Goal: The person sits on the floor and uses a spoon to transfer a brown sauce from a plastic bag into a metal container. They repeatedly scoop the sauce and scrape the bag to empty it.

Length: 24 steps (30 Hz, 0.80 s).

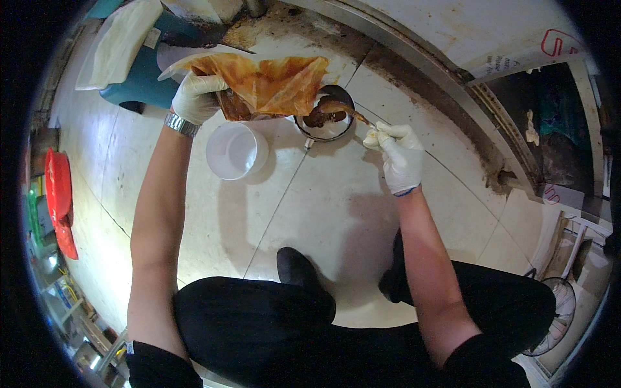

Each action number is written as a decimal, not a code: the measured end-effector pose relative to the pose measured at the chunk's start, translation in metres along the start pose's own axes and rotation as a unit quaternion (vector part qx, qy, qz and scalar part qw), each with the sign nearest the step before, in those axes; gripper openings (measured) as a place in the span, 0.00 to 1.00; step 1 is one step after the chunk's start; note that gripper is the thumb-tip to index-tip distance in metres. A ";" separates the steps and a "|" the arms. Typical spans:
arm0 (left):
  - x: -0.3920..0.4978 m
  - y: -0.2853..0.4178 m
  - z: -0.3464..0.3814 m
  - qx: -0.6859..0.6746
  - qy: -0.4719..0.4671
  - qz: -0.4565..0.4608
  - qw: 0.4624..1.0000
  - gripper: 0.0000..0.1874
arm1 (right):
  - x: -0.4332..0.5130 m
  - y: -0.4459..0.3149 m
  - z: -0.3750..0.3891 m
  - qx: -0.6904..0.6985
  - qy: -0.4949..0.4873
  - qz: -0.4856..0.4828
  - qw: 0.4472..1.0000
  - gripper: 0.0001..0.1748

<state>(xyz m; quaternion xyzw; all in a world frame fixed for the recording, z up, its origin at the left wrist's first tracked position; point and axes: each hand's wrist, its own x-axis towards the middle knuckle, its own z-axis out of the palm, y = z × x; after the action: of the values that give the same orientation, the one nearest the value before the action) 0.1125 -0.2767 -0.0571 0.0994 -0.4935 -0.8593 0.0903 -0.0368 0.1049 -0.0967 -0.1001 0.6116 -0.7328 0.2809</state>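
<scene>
My left hand [196,97], in a white glove with a metal watch at the wrist, grips a clear plastic bag [271,82] stained orange-brown inside. The bag's lower right edge hangs over a round, dark-rimmed vessel [335,133] on the floor. Dark brown paste [318,118] lies in that vessel. In my gloved right hand [398,150], thumb and fingers pinch the end of a thin, brown-smeared utensil [358,115], whose other end reaches into the vessel. Its exact kind is unclear. Below the bag stands a translucent white plastic tub [237,151].
A teal container [140,80] with a pale plastic sheet [121,43] over it stands at upper left. Red plastic basin [58,184] at far left. A dirty metal-edged base [436,63] curves along the upper right. A fan [558,310] sits at lower right, beyond my knee.
</scene>
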 end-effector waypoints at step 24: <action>0.004 0.004 0.003 -0.023 -0.030 0.023 0.999 0.25 | -0.019 -0.017 0.026 -0.254 -0.034 -0.354 0.900 0.08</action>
<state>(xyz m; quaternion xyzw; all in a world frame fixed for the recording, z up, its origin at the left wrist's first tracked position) 0.1084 -0.2773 -0.0525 0.0598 -0.4780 -0.8708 0.0978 -0.0136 0.0948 -0.0708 -0.4027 0.6913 -0.5998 -0.0109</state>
